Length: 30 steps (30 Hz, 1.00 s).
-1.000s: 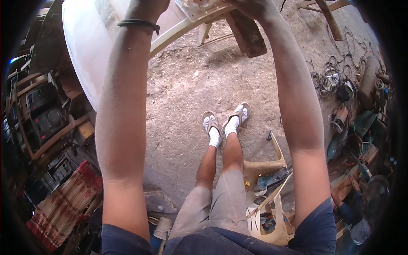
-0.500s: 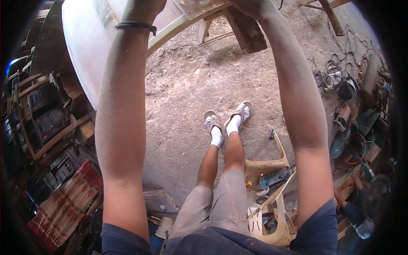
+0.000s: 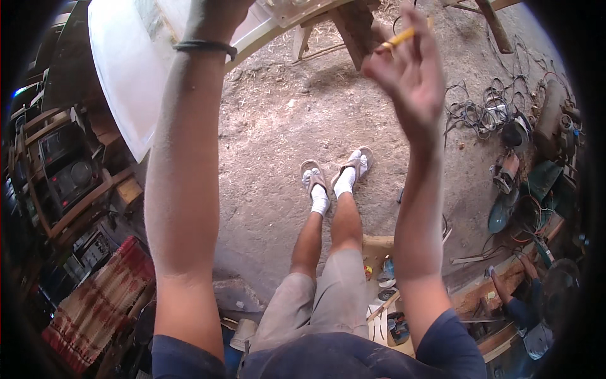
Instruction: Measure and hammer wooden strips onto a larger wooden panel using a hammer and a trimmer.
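Upper right, the right hand (image 3: 411, 82) holds a yellow stick (image 3: 399, 39). The left hand (image 3: 222, 12) is at top, near a curved rim (image 3: 268, 31); I cannot tell its grip.

Left hand (image 3: 222, 14): one
Right hand (image 3: 411, 79): one
Yellow pencil-like stick (image 3: 399, 39): one, blurred
Clear plastic piece (image 3: 293, 9): one, partly visible
Dark wristband (image 3: 203, 46): one
Navy sleeves (image 3: 186, 355): two
Grey shorts (image 3: 341, 284): one pair
Thong sandals (image 3: 317, 179): two
White socks (image 3: 320, 201): two
Cream plastic chair (image 3: 377, 330): one, partly hidden
Striped woven rug (image 3: 101, 303): one
Co-worker (image 3: 519, 312): one, partly visible
Tangled cables (image 3: 485, 117): several, too knotted to count
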Tool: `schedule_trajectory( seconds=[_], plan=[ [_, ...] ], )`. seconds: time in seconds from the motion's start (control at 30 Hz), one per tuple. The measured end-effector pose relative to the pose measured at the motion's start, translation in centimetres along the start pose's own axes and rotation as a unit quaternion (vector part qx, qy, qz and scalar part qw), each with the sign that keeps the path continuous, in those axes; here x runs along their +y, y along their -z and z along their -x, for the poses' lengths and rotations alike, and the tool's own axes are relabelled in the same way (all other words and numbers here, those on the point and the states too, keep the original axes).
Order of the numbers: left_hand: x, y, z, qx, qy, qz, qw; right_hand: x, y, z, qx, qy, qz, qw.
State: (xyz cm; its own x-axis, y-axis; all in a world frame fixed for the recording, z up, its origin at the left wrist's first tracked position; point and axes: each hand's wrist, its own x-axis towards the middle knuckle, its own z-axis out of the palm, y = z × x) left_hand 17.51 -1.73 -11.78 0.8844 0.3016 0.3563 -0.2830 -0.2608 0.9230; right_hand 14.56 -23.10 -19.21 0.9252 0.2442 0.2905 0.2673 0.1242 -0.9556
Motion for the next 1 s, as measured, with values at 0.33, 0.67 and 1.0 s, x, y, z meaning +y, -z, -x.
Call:
schedule_trajectory(
  seconds=[0.33, 0.67, 1.0],
  plan=[
    [-1.4, -0.3, 0.4, -0.006, 0.021, 0.082, 0.996, -4.0, -4.8, 5.4, -0.023, -0.144, 0.038, 0.989],
    [-1.5, 0.1, -0.2, -0.05, 0.045, -0.126, 0.99, -1.6, -8.2, 0.9, -0.144, 0.076, 0.305, 0.939],
    [-2.6, -1.0, 0.0, -0.068, 0.034, -0.121, 0.99, 1.9, -9.9, 1.5, -0.078, -0.161, 0.296, 0.938]
  ],
)
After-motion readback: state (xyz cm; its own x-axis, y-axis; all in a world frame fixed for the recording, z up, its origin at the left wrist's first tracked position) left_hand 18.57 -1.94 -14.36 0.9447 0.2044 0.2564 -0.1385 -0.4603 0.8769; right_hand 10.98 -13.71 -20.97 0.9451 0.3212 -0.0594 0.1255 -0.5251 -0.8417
